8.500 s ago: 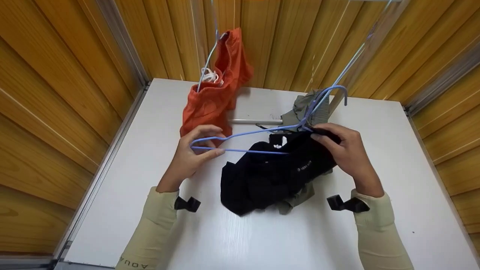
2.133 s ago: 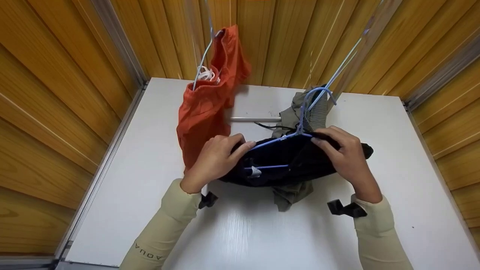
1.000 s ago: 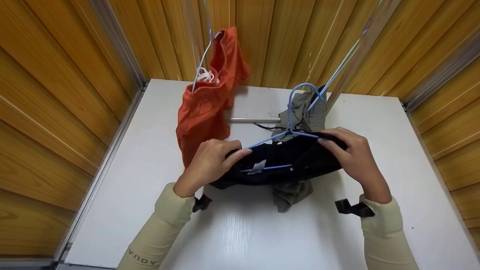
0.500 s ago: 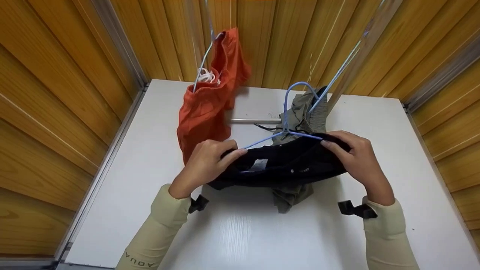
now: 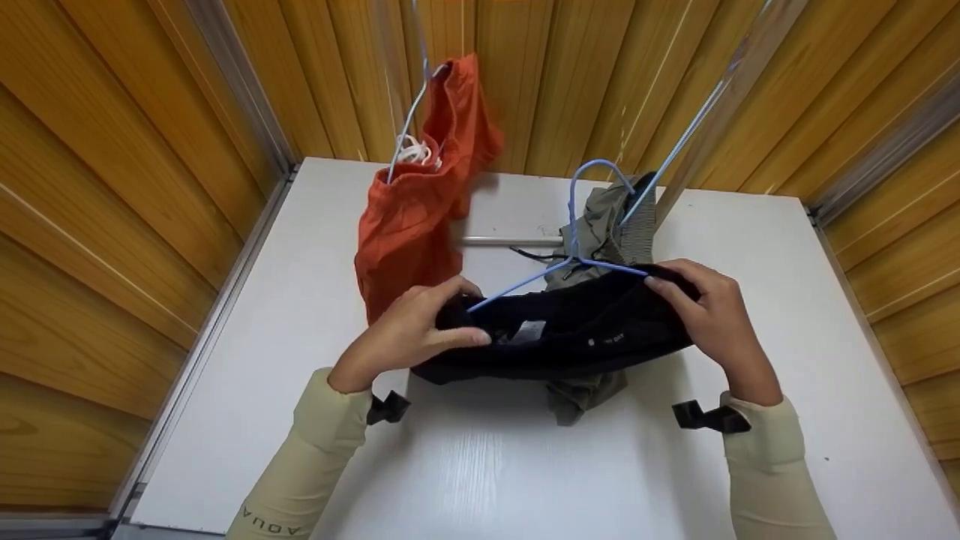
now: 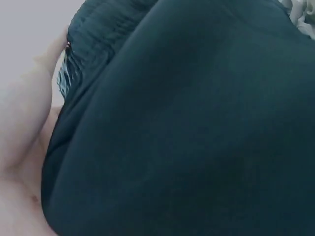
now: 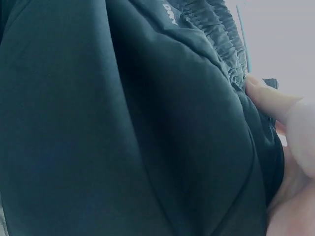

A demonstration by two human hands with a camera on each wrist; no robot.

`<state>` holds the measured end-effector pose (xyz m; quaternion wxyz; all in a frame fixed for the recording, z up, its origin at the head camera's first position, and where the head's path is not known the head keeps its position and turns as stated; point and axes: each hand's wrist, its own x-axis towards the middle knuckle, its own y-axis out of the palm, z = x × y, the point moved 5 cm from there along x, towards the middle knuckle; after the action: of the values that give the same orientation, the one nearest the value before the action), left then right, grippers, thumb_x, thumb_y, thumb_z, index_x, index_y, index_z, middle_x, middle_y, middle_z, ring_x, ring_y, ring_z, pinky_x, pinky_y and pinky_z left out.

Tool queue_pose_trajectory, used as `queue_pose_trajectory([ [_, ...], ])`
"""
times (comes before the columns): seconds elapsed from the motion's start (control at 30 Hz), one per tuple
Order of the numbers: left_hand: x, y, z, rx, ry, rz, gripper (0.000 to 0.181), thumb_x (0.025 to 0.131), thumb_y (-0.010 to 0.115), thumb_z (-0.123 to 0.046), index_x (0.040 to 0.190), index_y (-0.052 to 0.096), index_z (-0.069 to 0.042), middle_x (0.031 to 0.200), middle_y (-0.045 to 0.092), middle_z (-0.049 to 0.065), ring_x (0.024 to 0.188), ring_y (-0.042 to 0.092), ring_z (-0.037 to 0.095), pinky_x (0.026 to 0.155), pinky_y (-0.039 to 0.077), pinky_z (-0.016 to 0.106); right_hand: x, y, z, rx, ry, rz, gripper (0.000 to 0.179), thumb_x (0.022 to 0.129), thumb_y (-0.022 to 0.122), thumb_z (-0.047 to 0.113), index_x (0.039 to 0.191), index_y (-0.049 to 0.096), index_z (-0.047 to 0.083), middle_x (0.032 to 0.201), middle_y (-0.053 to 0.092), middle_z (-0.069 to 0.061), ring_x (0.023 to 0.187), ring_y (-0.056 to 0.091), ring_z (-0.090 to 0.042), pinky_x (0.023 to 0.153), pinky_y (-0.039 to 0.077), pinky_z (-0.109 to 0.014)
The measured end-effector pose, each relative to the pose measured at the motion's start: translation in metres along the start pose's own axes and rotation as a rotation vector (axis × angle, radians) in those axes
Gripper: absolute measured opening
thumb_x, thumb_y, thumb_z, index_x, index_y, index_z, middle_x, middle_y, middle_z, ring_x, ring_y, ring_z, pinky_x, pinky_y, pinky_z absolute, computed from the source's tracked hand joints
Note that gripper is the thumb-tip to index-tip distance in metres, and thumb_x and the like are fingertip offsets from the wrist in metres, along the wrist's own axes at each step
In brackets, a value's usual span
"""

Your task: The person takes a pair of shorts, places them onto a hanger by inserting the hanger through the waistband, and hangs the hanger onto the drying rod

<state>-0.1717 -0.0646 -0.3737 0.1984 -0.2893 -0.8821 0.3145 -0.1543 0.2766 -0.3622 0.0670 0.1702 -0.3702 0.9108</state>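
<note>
Black shorts (image 5: 540, 360) with a gathered elastic waistband hang between both hands, waist opening up, a white tag inside. A blue clothes hanger (image 5: 517, 286) stands in that opening, its hook upward. My left hand (image 5: 409, 326) holds the waistband's left end, the thumb on the front edge and the fingers round the back, close to the hanger's left arm. At the other end my right hand (image 5: 709, 307) pinches the waistband beside the hanger's right arm. In the left wrist view the cloth of the shorts (image 6: 187, 128) covers most of the picture and hides the fingertips.
Orange shorts (image 5: 409, 232) with a white drawstring hang on a hanger at the left back. Grey-green shorts (image 5: 600, 217) hang behind the black ones, on a blue hanger. A metal bar (image 5: 510, 241) lies low between them. Below spreads a white board (image 5: 480, 480); wood-look walls (image 5: 90, 225) enclose it.
The hanger, first partly outside the shorts and gripped by my left hand, now sits inside the waistband. Its hook has swung left. Lately my left thumb has moved down, spreading the waist opening.
</note>
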Motion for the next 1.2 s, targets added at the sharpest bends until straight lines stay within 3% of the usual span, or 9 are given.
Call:
queue_pose_trajectory([
  [0.17, -0.002, 0.003, 0.005, -0.019, 0.043, 0.051, 0.057, 0.078, 0.075, -0.05, 0.121, 0.06, -0.014, 0.096, 0.064, -0.003, 0.085, 0.056, 0.011, 0.079, 0.049, 0.027, 0.001, 0.001, -0.004, 0.021, -0.012, 0.004, 0.015, 0.091, 0.067, 0.016, 0.105, 0.073, 0.011, 0.1, 0.069, 0.004, 0.092, 0.056, 0.009, 0.085, 0.038, -0.008],
  [0.33, -0.003, 0.006, 0.01, -0.038, 0.057, 0.1, 0.049, 0.086, 0.071, -0.043, 0.122, 0.061, -0.011, 0.096, 0.063, -0.001, 0.084, 0.054, 0.011, 0.077, 0.048, 0.025, 0.003, 0.003, -0.007, 0.028, -0.003, 0.016, 0.015, 0.09, 0.067, 0.014, 0.104, 0.073, 0.011, 0.096, 0.062, 0.025, 0.09, 0.055, 0.009, 0.083, 0.037, -0.009],
  [0.5, -0.001, 0.01, 0.012, -0.078, 0.085, 0.121, 0.036, 0.094, 0.063, -0.033, 0.119, 0.06, -0.008, 0.087, 0.061, 0.002, 0.08, 0.054, 0.012, 0.075, 0.048, 0.024, 0.005, 0.006, -0.011, 0.054, 0.008, 0.028, 0.016, 0.091, 0.066, 0.008, 0.105, 0.071, 0.004, 0.094, 0.059, 0.03, 0.088, 0.054, 0.009, 0.082, 0.037, -0.008],
  [0.63, -0.001, 0.012, 0.012, -0.071, 0.114, 0.092, 0.027, 0.098, 0.057, -0.027, 0.115, 0.059, -0.006, 0.08, 0.055, 0.0, 0.078, 0.053, 0.011, 0.076, 0.047, 0.024, 0.007, 0.009, -0.013, 0.073, 0.009, 0.03, 0.015, 0.091, 0.065, 0.01, 0.105, 0.072, 0.006, 0.094, 0.063, 0.024, 0.088, 0.055, 0.007, 0.082, 0.037, -0.01],
  [0.83, -0.001, 0.014, 0.011, -0.066, 0.123, 0.066, 0.018, 0.1, 0.054, -0.023, 0.11, 0.057, -0.008, 0.069, 0.039, -0.005, 0.067, 0.046, 0.01, 0.065, 0.041, 0.021, 0.01, 0.012, -0.011, 0.024, -0.015, 0.017, 0.021, 0.092, 0.066, 0.021, 0.112, 0.071, 0.014, 0.11, 0.07, -0.001, 0.101, 0.054, 0.011, 0.09, 0.037, -0.01],
  [1.07, -0.003, 0.012, 0.011, -0.029, 0.093, 0.042, 0.017, 0.099, 0.054, -0.021, 0.11, 0.056, -0.008, 0.067, 0.035, -0.005, 0.063, 0.044, 0.01, 0.062, 0.04, 0.021, 0.01, 0.012, -0.011, 0.005, -0.026, 0.019, 0.037, 0.091, 0.068, 0.025, 0.128, 0.062, 0.026, 0.126, 0.065, -0.002, 0.116, 0.051, 0.008, 0.1, 0.033, -0.01],
  [1.2, -0.003, 0.011, 0.012, -0.017, 0.071, 0.022, 0.016, 0.099, 0.054, -0.02, 0.111, 0.056, -0.008, 0.067, 0.033, -0.006, 0.061, 0.041, 0.009, 0.061, 0.038, 0.021, 0.009, 0.009, -0.013, 0.01, 0.003, 0.011, 0.041, 0.093, 0.066, 0.026, 0.132, 0.058, 0.025, 0.132, 0.061, -0.003, 0.125, 0.047, 0.003, 0.104, 0.032, -0.016],
])
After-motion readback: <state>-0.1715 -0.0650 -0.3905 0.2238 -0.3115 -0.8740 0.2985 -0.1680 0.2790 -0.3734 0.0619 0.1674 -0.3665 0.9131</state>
